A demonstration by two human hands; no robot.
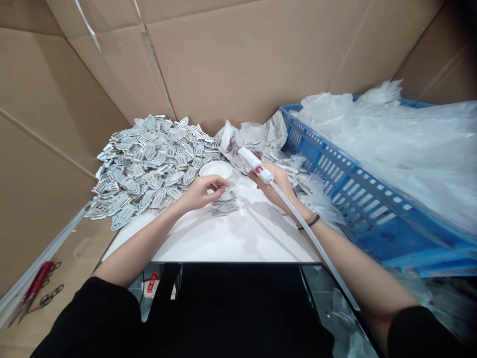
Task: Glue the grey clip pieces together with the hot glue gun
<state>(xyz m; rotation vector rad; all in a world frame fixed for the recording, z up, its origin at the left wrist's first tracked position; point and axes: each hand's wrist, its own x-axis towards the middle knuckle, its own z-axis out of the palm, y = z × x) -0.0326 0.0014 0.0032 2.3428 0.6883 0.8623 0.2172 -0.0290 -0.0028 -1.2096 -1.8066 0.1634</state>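
My right hand (pixel 278 184) is wrapped round a white glue gun (pixel 250 160) with a red part on its side. A long translucent glue stick (pixel 313 236) runs back from it along my forearm. My left hand (pixel 206 191) is curled in a pinch just in front of a white round bowl (pixel 215 168); whatever lies between its fingertips is too small to make out. Below those fingers, a few flat grey slotted pieces (pixel 225 208) lie on the white table (pixel 223 243). A large heap of similar grey pieces (pixel 149 164) rises behind my left hand.
A blue plastic crate (pixel 346 189) full of clear plastic bags (pixel 395 144) stands at the right. Crumpled printed plastic (pixel 268 134) and more pieces lie beside it. Cardboard walls (pixel 238 64) enclose the back and sides. Red-handled scissors (pixel 35 286) lie at the lower left.
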